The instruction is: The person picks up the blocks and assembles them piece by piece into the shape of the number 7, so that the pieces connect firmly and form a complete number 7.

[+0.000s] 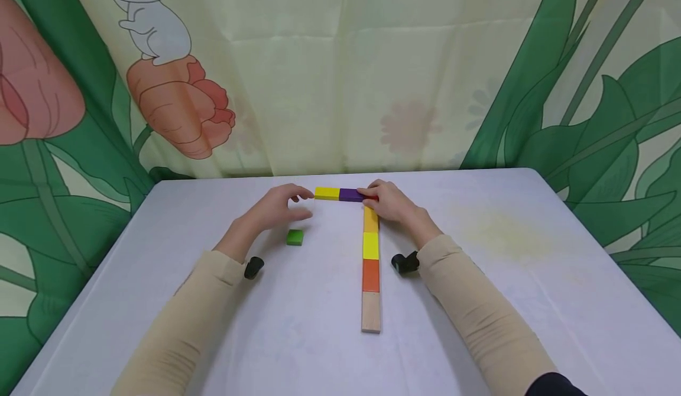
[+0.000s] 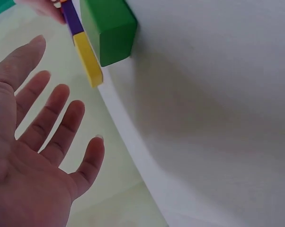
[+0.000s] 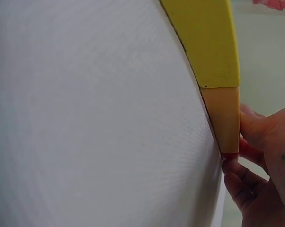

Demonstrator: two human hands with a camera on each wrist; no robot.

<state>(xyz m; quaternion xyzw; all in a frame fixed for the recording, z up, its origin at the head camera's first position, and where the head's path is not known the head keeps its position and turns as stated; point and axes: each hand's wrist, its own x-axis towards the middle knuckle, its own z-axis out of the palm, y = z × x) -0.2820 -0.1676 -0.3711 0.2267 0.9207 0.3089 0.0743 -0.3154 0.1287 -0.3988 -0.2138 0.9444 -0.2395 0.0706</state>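
In the head view, my left hand hovers by the left end of a yellow block. Its fingers are spread and hold nothing. A purple block adjoins the yellow one at the table's far side. At the corner, my right hand pinches a red block, mostly hidden by the fingers. From there a column runs toward me: a light orange block, a second yellow block, an orange-red block and a plain wooden block. Alone below my left hand lies a green block.
A white cloth covers the table, whose far edge runs just behind the upper row. Behind it hangs a printed curtain with a rabbit, a carrot and large leaves. Small black cameras sit at both wrists.
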